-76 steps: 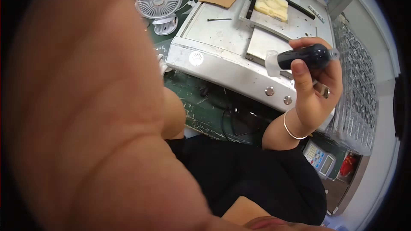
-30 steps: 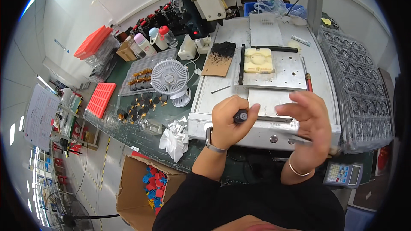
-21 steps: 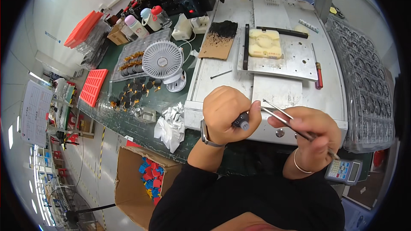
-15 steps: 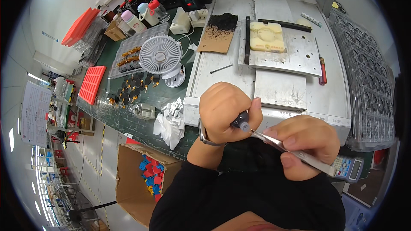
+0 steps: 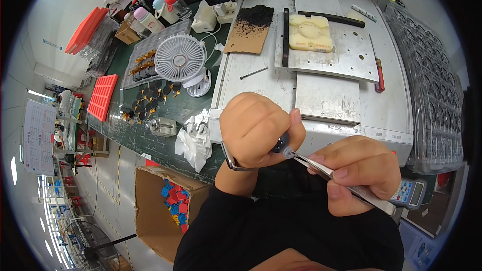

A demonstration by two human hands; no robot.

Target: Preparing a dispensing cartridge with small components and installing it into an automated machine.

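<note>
My left hand (image 5: 255,128) is closed around a small black rounded piece (image 5: 279,143) with a translucent grey nub (image 5: 287,152) sticking out toward the right. Most of that piece is hidden by my fingers, so its kind does not show. My right hand (image 5: 362,168) grips metal tweezers (image 5: 325,171) between thumb and fingers. Their pointed tips reach left to the nub; whether they pinch it or only touch it I cannot make out. A watch strap (image 5: 228,156) circles my left wrist.
Ahead stands a metal bench unit (image 5: 233,87) bearing a yellow block fixture (image 5: 310,34), a red-handled screwdriver (image 5: 379,77) and cardboard with black bits (image 5: 246,45). Leftward are a white fan (image 5: 179,60), black discs (image 5: 150,97) and tissues (image 5: 193,145). Clear trays (image 5: 434,100) line the right.
My left hand has shifted slightly left with the black piece. The tweezer tips have moved left onto the nub from just beside it. The whole view has tilted a little.
</note>
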